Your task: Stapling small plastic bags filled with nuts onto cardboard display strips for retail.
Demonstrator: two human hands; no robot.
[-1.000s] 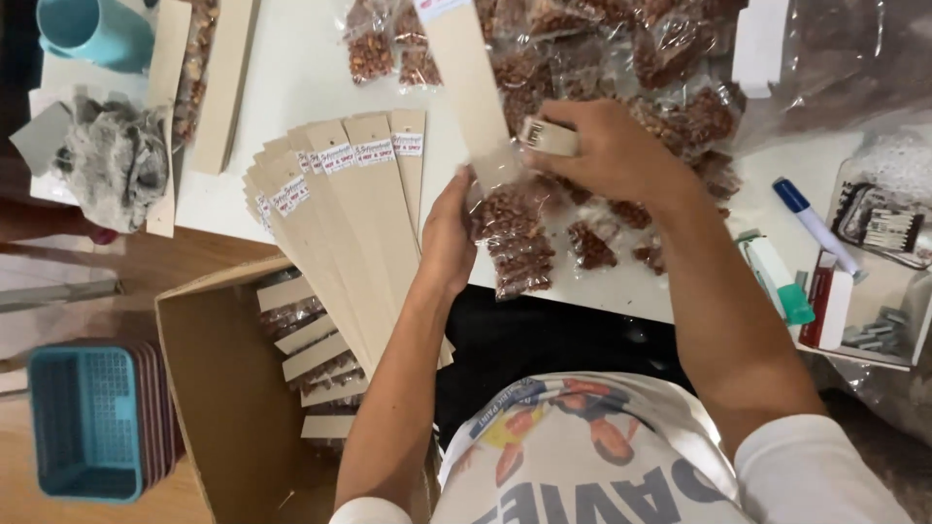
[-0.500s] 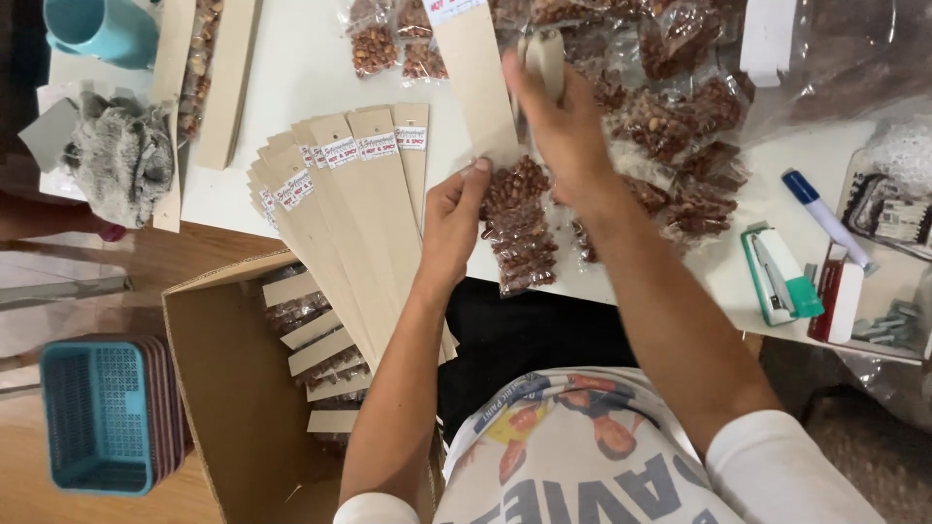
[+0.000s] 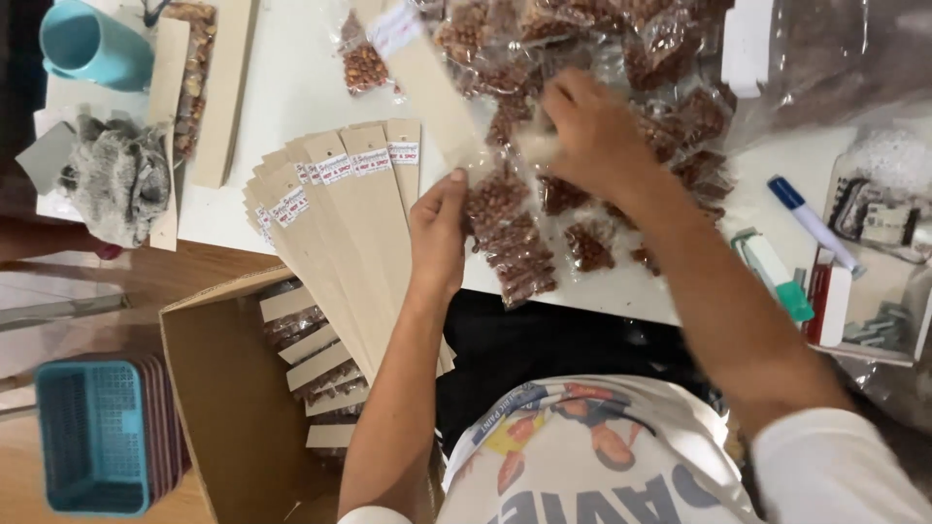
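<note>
White tabletop fills the upper part of the view, with bare wooden floor below it at about eight o'clock. At the centre, the left hand rests on the table edge, fingers together and thumb pressed down on the near end of a strip of small clear nut packets that runs toward five o'clock. The right hand, blurred, sits just at one o'clock from the left one, fingers curled together over the pile of nut packets; whether it grips anything I cannot tell. A long pale card strip slants from twelve o'clock down toward the two hands. Touching the left hand's nine o'clock side lies a fanned stack of pale card strips with small printed labels at their far ends, overhanging the table edge. Below them, at seven o'clock, an open cardboard box holds finished strips of packets. A blue plastic basket stands on the floor at eight o'clock, a turquoise mug at eleven o'clock, with a grey crumpled cloth near it. At three o'clock lie a blue-capped marker and a stapler.
</note>
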